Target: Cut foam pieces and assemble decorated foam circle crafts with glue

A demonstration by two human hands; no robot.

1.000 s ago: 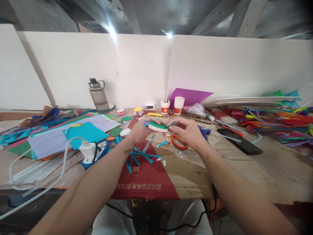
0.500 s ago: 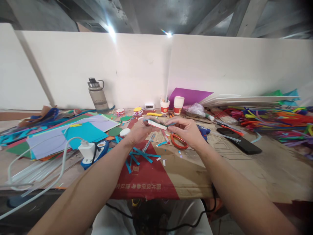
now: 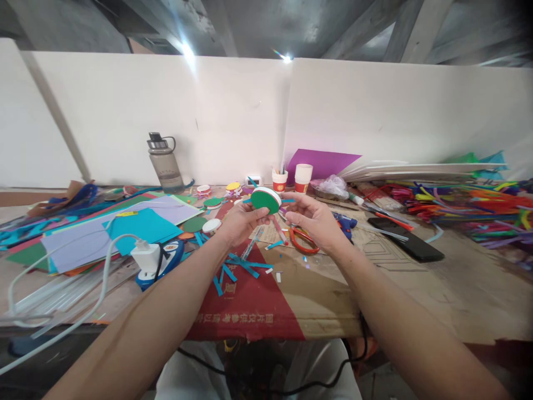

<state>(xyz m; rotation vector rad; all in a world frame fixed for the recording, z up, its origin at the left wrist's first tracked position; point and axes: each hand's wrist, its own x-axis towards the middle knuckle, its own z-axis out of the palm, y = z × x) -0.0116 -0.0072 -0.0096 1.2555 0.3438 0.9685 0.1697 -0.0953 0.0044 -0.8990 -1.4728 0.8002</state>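
Observation:
My left hand (image 3: 241, 223) is closed on a round disc with a green face and a white rim (image 3: 265, 201), its thumb on the green face. Blue paper strips stick out from the disc, one pointing up behind it. To the right, my right hand (image 3: 310, 219) has its thumb and fingers apart, with fingertips beside the disc's edge and by a blue strip (image 3: 287, 200). I cannot tell if they touch the strip. Below the hands lie cut blue paper strips (image 3: 239, 264), a pen (image 3: 252, 244) and orange-handled scissors (image 3: 303, 240).
Coloured paper sheets (image 3: 144, 229), a blue-and-white power strip (image 3: 160, 264) and a water bottle (image 3: 164, 164) are at left. Paper cups (image 3: 303, 178) and other round discs (image 3: 212, 225) stand farther back. At right lie a phone (image 3: 406, 239) and pipe cleaners (image 3: 470, 203).
The disc was held edge-on between both hands; now it is tilted up with its green face showing, in my left hand. My right fingers have come off its edge.

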